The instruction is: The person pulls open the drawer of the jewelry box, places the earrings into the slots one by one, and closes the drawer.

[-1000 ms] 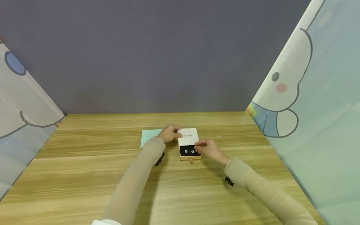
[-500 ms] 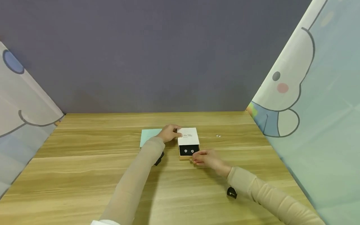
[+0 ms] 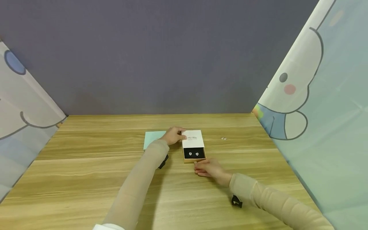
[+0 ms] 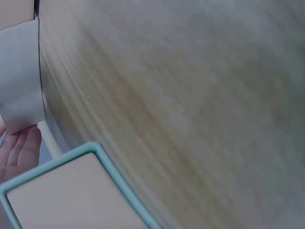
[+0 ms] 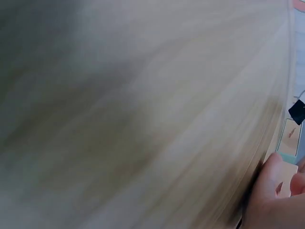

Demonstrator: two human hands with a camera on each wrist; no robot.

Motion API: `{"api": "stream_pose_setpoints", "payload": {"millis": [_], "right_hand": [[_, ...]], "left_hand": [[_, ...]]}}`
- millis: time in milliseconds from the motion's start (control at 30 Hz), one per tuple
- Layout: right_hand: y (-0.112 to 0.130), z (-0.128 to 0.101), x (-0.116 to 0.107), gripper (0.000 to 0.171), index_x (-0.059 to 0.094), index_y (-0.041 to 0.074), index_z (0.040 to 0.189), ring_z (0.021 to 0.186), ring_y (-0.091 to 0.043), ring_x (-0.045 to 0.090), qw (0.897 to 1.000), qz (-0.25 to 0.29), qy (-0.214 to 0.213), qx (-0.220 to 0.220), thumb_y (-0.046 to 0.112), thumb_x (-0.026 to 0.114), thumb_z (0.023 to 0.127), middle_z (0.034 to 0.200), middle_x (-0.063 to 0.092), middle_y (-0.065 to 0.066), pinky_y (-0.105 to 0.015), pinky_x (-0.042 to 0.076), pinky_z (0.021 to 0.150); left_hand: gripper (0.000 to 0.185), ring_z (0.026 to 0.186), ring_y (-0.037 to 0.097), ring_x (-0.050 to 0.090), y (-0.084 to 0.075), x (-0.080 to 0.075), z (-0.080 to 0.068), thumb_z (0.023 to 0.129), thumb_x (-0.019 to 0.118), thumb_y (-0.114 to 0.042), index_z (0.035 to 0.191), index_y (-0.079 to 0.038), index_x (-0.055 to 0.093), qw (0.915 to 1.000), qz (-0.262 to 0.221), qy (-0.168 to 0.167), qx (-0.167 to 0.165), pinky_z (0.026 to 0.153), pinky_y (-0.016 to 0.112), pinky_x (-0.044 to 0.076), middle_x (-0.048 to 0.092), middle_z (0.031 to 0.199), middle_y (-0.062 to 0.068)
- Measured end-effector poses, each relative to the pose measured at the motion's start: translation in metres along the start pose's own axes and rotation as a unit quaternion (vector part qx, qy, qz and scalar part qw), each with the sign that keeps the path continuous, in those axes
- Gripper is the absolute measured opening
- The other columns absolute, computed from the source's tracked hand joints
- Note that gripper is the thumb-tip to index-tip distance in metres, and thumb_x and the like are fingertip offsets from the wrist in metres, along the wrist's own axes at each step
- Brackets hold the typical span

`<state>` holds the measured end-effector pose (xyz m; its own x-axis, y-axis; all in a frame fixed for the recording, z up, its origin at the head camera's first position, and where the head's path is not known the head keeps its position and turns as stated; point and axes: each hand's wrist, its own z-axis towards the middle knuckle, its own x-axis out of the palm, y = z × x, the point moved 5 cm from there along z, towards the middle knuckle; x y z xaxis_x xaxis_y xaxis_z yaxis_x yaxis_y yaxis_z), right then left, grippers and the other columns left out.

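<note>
A small jewelry box with a printed white sleeve lies in the middle of the table in the head view. Its drawer is pulled partly out at the front, and two heart-shaped earrings sit on the black lining. My left hand grips the sleeve's left side, and its fingers show at the box edge in the left wrist view. At the drawer's front, my right hand pinches the small pull tab, mostly hidden by the fingertips.
A teal box lies left of the jewelry box, partly under the left forearm. Two small shiny pieces lie on the table to the right. A dark wall stands behind the table, with printed cloth at both sides.
My right hand has moved from the drawer's right corner, beside the earrings, down to the pull tab at its front. The left hand has stayed on the sleeve.
</note>
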<state>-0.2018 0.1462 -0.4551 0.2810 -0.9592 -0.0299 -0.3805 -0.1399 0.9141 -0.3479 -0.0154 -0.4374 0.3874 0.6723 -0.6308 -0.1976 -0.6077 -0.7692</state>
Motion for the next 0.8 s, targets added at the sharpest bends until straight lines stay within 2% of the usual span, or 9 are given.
{"api": "stream_pose_setpoints", "payload": {"millis": [167,400,600,800], "right_hand": [[-0.0037,0.0027,0.0015,0.034,0.054,-0.013,0.115,0.081,-0.012,0.065,0.998,0.053,-0.025,0.028,0.010,0.058,0.089,0.094,0.067,-0.012,-0.025,0.054,0.079],[-0.0073,0.0059,0.0066,0.033,0.053,-0.015,0.113,0.075,-0.010,0.066,0.993,0.097,-0.056,0.031,0.003,0.059,0.087,0.082,0.069,-0.007,-0.023,0.054,0.075],[-0.0092,0.0055,0.0077,0.023,0.059,-0.014,0.104,0.069,-0.010,0.065,0.988,0.086,-0.127,0.013,-0.003,0.061,0.083,0.078,0.069,-0.009,-0.023,0.056,0.069],[-0.0074,0.0031,0.0080,0.021,0.060,-0.014,0.101,0.067,-0.010,0.065,0.985,0.078,-0.154,0.000,-0.003,0.061,0.084,0.080,0.069,-0.011,-0.023,0.056,0.066]], "left_hand": [[0.051,0.116,0.022,0.050,-0.0003,0.0006,-0.0014,0.086,0.065,-0.027,0.131,-0.010,0.052,1.0000,0.000,0.003,0.001,0.099,0.038,0.042,0.053,0.131,0.009],[0.051,0.118,0.022,0.049,0.0005,-0.0009,-0.0015,0.085,0.066,-0.028,0.131,-0.010,0.052,1.0000,0.005,0.000,0.000,0.101,0.037,0.040,0.052,0.132,0.008],[0.050,0.107,0.020,0.052,-0.0027,-0.0008,-0.0026,0.085,0.066,-0.026,0.131,-0.009,0.052,1.0000,0.000,0.001,0.003,0.094,0.035,0.044,0.055,0.128,0.008],[0.049,0.113,0.020,0.051,-0.0025,-0.0008,-0.0009,0.086,0.065,-0.027,0.131,-0.012,0.052,1.0000,0.003,0.000,0.000,0.097,0.036,0.043,0.053,0.130,0.007]]}}
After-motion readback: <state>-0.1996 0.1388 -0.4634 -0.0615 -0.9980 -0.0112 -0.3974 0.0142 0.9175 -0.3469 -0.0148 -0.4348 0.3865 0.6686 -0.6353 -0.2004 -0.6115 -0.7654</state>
